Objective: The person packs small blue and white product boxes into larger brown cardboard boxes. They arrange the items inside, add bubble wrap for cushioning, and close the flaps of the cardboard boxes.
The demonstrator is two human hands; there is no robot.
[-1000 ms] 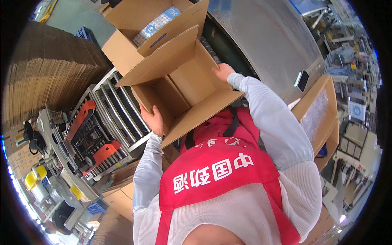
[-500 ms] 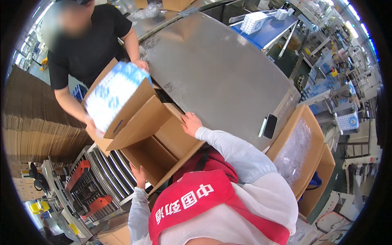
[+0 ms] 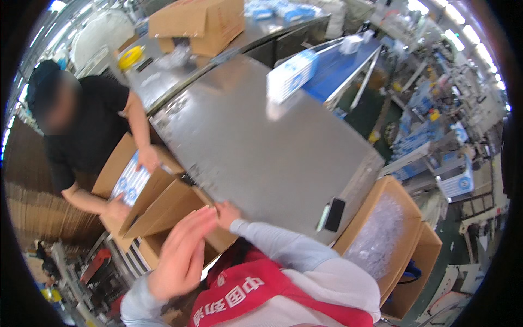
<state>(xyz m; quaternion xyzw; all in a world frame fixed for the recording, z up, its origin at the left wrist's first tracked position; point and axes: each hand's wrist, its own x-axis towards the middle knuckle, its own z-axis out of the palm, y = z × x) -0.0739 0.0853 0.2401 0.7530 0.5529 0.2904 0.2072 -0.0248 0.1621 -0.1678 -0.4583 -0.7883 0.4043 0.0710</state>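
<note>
Right hand (image 3: 227, 214) touches the nearer carton (image 3: 168, 205) at its right edge, grip unclear. Left hand (image 3: 184, 252), grip unclosed and empty, hangs above it.

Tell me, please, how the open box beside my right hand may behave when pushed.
The box is probably light for its size, being thin-walled cardboard, unless loaded. Its raised flap would likely bend easily, being a single hinged sheet.
</note>
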